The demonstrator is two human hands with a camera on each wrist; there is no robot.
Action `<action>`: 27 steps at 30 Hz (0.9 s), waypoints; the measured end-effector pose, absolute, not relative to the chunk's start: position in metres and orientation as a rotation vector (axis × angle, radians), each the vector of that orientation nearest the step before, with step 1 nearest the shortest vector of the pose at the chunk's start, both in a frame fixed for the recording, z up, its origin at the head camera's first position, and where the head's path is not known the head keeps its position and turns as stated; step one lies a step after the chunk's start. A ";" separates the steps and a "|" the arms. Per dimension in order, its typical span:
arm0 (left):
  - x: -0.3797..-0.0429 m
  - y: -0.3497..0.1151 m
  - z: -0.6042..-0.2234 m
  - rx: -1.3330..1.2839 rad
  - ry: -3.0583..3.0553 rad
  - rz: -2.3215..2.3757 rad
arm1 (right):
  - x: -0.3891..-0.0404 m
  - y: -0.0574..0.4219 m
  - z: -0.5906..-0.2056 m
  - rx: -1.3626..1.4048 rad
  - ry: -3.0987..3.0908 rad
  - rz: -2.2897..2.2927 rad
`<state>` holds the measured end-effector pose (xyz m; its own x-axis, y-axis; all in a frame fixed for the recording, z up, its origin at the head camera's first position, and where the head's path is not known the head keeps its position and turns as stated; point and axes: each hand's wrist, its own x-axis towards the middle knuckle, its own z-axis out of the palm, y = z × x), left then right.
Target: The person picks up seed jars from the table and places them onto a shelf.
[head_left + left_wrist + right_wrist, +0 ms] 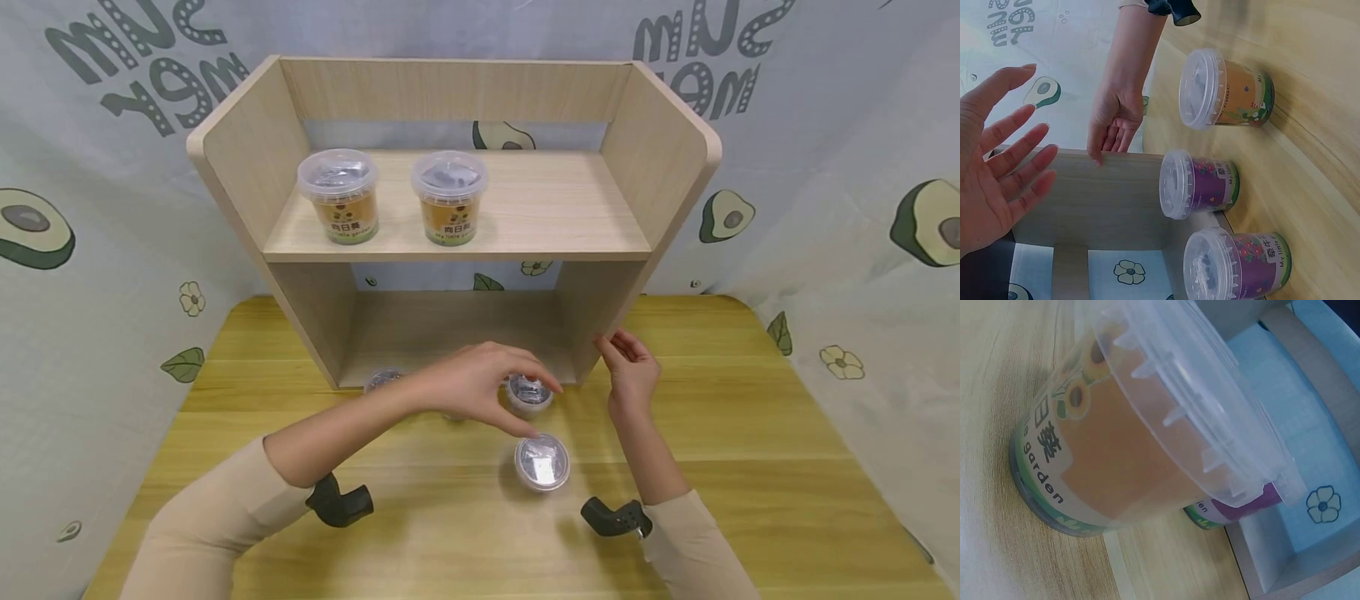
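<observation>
My left hand (pixel 480 379) hovers with fingers spread above lidded plastic tubs in front of the wooden shelf unit (pixel 457 257); in the left wrist view this hand (pixel 997 162) holds nothing. Nearest its thumb is an orange sunflower tub (pixel 542 462), also large in the right wrist view (pixel 1110 437). Under its fingertips stands a purple-labelled tub (pixel 529 393). Another purple tub (pixel 1254 262) shows in the left wrist view. At the unit's right side panel, my right hand (pixel 632 375) holds the front edge, thumb on it and fingers curled along the outer side.
Two orange tubs, one left (pixel 341 200) and one further right (pixel 450 200), stand on the upper shelf. Behind my left forearm a tub lid (pixel 384 379) shows at the unit's base. The wooden table (pixel 735 467) meets a printed curtain (pixel 847 250) behind.
</observation>
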<state>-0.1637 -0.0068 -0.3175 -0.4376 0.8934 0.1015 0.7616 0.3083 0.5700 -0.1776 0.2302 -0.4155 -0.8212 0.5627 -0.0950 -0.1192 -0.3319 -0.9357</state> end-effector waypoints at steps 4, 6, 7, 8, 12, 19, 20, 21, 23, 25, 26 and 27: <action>-0.162 -0.004 -0.318 1.513 2.349 0.822 | -0.178 0.230 -0.416 -0.575 -1.488 2.176; -0.161 -0.003 -0.318 1.500 2.366 0.813 | -0.178 0.230 -0.415 -0.579 -1.488 2.177; -0.161 -0.003 -0.318 1.493 2.378 0.807 | -0.178 0.230 -0.415 -0.579 -1.492 2.177; -0.160 -0.002 -0.319 1.486 2.398 0.790 | -0.178 0.230 -0.415 -0.580 -1.495 2.178; -0.158 0.002 -0.326 1.479 2.456 0.711 | -0.178 0.231 -0.416 -0.578 -1.498 2.178; -0.154 0.011 -0.343 1.493 2.480 0.617 | -0.180 0.230 -0.416 -0.578 -1.495 2.171; -0.153 0.012 -0.346 1.499 2.478 0.607 | -0.180 0.230 -0.416 -0.578 -1.495 2.173; -0.152 0.013 -0.348 1.504 2.477 0.590 | -0.180 0.230 -0.416 -0.578 -1.494 2.173; -0.150 0.016 -0.353 1.519 2.483 0.531 | -0.179 0.229 -0.416 -0.579 -1.495 2.171; -0.149 0.019 -0.359 1.524 2.494 0.456 | -0.179 0.229 -0.416 -0.578 -1.494 2.169; -0.148 0.020 -0.362 1.523 2.503 0.416 | -0.180 0.229 -0.417 -0.577 -1.495 2.166; -0.147 0.022 -0.364 1.522 2.509 0.381 | -0.180 0.229 -0.416 -0.577 -1.497 2.162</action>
